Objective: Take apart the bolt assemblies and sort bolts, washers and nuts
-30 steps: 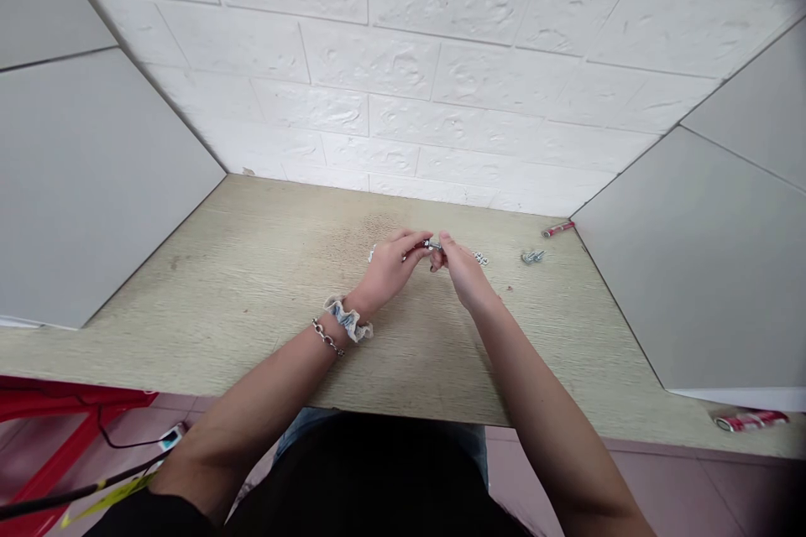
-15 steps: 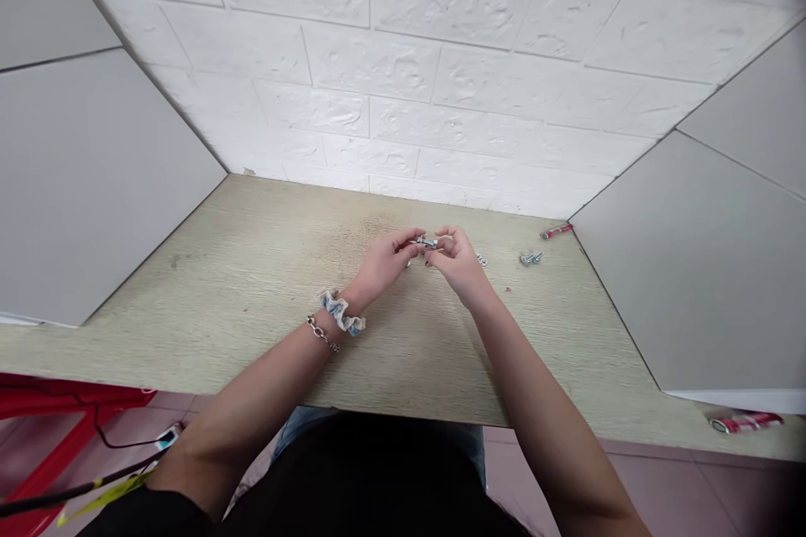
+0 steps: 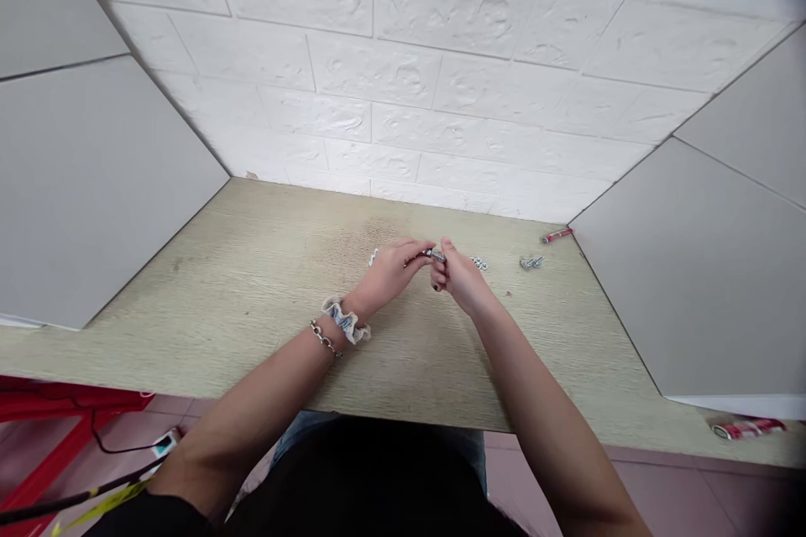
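Between my two hands, just above the table, is a small silver bolt. My left hand pinches its left end with thumb and fingertips. My right hand is closed round the other end, thumb raised and fingers curled under. Whether a nut or washer sits on the bolt is hidden by the fingers. Close to the right hand lies a small group of washers or nuts. Beyond the left hand, partly covered by it, lie a few small white-silver pieces.
Several bolts lie in a pile at the right. A red can-like tube rests by the right panel, and another red tube near the front right edge. A white brick-pattern wall closes the back; a grey panel stands left.
My right hand has turned and curled its fingers tighter round the bolt's end, thumb now up. My left hand has shifted slightly, and small pieces behind it have come into sight.
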The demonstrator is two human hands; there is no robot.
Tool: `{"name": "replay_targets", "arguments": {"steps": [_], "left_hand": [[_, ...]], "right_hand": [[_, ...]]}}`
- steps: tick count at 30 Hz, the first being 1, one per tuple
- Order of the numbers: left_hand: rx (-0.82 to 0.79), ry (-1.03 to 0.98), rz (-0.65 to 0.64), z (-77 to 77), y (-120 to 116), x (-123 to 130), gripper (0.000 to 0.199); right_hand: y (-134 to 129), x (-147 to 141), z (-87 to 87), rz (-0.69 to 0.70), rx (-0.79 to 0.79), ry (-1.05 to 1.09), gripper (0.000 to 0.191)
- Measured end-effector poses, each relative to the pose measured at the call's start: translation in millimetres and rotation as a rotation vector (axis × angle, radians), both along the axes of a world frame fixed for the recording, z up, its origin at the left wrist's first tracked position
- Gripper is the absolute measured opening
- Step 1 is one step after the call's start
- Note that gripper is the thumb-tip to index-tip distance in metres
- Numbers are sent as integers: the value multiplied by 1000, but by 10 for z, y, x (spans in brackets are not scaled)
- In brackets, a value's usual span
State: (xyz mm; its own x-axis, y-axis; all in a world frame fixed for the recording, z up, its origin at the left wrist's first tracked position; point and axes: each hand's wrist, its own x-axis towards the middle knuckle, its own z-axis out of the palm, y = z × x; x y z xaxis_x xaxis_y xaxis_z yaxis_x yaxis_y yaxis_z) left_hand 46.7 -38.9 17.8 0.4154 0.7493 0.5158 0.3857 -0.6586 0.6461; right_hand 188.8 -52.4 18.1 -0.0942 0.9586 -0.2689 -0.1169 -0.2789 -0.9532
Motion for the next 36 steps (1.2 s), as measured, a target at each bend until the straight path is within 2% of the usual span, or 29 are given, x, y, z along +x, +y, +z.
{"name": "replay_targets", "arguments": {"steps": [9,15,20,23,26,30,36], "left_hand": [[-182,-47,125,50,13,-11,23],[-221,-78,153,45,28,-14,23],[-158,-73,115,34,22,-10,22],[-52,-47,74,17,-2,4,21],[84,-11,21,-14,-18,18,21],[185,28,-6,-41,-14,22,22],[107,7,32,-7,-4,7,21]], "right_hand": [[16,48,5,4,105,47,43],[12,61,31,-21,176,34,39],[27,45,41,-74,114,-40,46],[48,35,5,-4,-6,-103,57],[43,30,-15,55,-51,-148,69],[0,29,30,35,-42,-171,65],[8,44,26,-35,70,-142,54]]}}
